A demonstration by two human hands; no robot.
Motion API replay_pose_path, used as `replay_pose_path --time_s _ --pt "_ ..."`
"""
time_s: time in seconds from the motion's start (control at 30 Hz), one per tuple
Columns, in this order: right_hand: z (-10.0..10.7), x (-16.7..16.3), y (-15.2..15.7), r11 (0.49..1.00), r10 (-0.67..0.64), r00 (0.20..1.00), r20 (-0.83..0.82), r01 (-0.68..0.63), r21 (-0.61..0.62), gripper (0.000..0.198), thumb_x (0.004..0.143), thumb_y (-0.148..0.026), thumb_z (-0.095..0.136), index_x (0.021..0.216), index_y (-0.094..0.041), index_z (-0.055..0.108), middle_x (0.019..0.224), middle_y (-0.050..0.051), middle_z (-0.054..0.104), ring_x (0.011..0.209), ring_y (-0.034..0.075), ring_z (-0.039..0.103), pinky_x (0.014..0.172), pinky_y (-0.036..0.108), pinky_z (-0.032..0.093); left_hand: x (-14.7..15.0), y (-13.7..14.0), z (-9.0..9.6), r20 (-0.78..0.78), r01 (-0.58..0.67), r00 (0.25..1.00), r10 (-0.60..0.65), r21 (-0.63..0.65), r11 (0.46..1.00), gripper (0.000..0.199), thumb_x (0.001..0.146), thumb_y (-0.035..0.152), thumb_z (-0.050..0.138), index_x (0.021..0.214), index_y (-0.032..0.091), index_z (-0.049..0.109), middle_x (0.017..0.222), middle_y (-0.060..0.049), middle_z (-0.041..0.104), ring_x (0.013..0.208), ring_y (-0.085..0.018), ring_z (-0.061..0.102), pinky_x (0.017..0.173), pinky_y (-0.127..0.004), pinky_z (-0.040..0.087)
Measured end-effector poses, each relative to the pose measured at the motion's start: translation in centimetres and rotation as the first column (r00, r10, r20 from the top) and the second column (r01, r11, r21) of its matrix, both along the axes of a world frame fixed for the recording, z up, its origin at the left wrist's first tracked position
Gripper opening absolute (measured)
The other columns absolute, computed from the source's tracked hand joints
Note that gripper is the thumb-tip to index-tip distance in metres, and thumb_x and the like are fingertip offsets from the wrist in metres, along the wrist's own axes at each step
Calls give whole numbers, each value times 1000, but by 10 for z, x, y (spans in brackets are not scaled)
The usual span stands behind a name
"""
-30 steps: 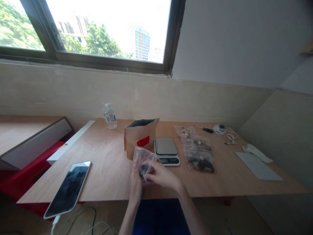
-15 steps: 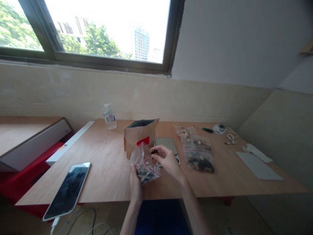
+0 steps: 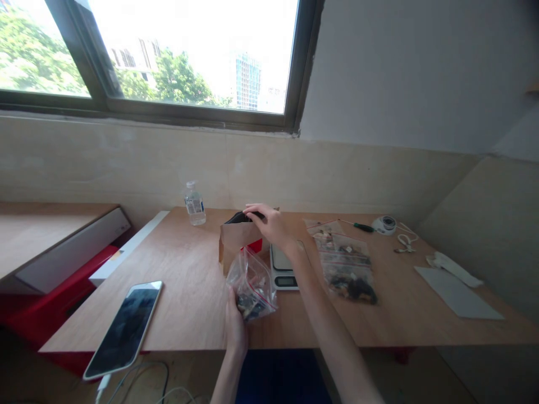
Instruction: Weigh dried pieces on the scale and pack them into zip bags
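Note:
My left hand (image 3: 236, 322) is closed around the lower left side of a clear zip bag (image 3: 252, 289). Small dark and pale pieces show in the bottom of it. Behind it a brown paper bag (image 3: 229, 247) with a red label (image 3: 255, 245) stands upright, its dark mouth open at the top. Over that mouth is my right hand (image 3: 272, 224), thumb and fingers drawn together. Whatever lies between the fingertips cannot be made out against the dark opening. A digital scale (image 3: 285, 281) sits right of the zip bag, partly covered by my right forearm.
Several zip bags of dark and pale pieces (image 3: 351, 283) lie to the right. Beyond them are a green-handled screwdriver (image 3: 362, 227), a white dome camera (image 3: 384, 225) and a white sheet (image 3: 457, 294). A water bottle (image 3: 195, 207) stands at the back; a phone (image 3: 124, 331) overhangs the front edge.
My right hand has moved up and away from the zip bag, where it pinched a small dark brown piece, to the paper bag's mouth. My left hand keeps its hold. The view has shifted slightly.

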State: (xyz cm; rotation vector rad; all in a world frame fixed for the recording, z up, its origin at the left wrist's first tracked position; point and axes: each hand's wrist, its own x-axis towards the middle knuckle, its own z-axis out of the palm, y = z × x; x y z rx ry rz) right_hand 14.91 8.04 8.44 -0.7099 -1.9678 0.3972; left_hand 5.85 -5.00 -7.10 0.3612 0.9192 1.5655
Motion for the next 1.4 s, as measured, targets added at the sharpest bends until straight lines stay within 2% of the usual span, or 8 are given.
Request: replay_pose_path --time_s 0.13,0.2,0.37,0.57,0.77,0.87,1.1,1.4 --pt "1 16 -27 993 -96 992 76 90 75 26 90 -29 49 113 -24 60 134 6 51 125 18 44 107 36 30 -3 -1 -1 22 6 1000 -6 28 1000 53 81 55 48 118 19 59 108 -9 69 105 -25 62 91 -40 47" --pt "4 24 -44 992 -116 992 46 113 56 25 91 -27 46 111 -25 61 132 5 52 124 17 45 107 35 30 -4 -1 -2 27 -12 1000 11 28 1000 50 79 51 52 117 20 59 109 -7 69 106 -25 62 90 -40 48" --pt "-13 35 -74 959 -3 999 40 14 -284 24 91 -19 39 93 -20 64 90 3 67 86 15 63 78 27 47 -5 -1 -4 65 35 997 -46 163 986 47 71 31 58 117 23 59 118 -6 64 114 -27 55 92 -41 45" --pt "-60 38 -76 851 208 941 268 -39 -524 20 84 -13 48 85 -16 67 80 3 68 72 15 61 69 25 46 -7 -4 2 -61 119 992 -107 230 966 43 68 20 62 111 23 60 115 -6 64 112 -26 55 93 -39 44" --pt "-78 49 -79 793 321 928 189 -154 -589 21 88 -23 50 101 -18 65 96 4 65 82 14 61 73 25 48 -14 0 6 -118 103 990 -78 218 971 34 76 30 64 109 23 60 111 -5 65 101 -20 61 85 -32 48" --pt "-81 51 -84 756 339 929 151 -173 -632 27 86 -29 54 109 -19 62 98 5 60 75 12 60 68 24 49 -15 2 4 -149 93 987 -63 201 975 38 78 36 63 114 23 59 114 -6 65 103 -20 61 87 -31 48" --pt "-86 51 -86 789 293 943 158 -145 -597 30 80 -27 64 109 -21 63 95 3 53 73 11 56 67 23 50 -10 1 -1 -228 81 973 -31 210 974 46 83 47 54 123 25 56 130 -8 56 122 -22 49 103 -38 37" --pt "-101 51 -77 772 244 968 57 -159 -616 26 79 -35 65 99 -18 68 94 3 57 84 14 58 77 26 48 -4 3 -10 -150 80 987 -51 193 978 48 83 54 50 118 23 60 123 -9 61 117 -23 54 103 -37 38"
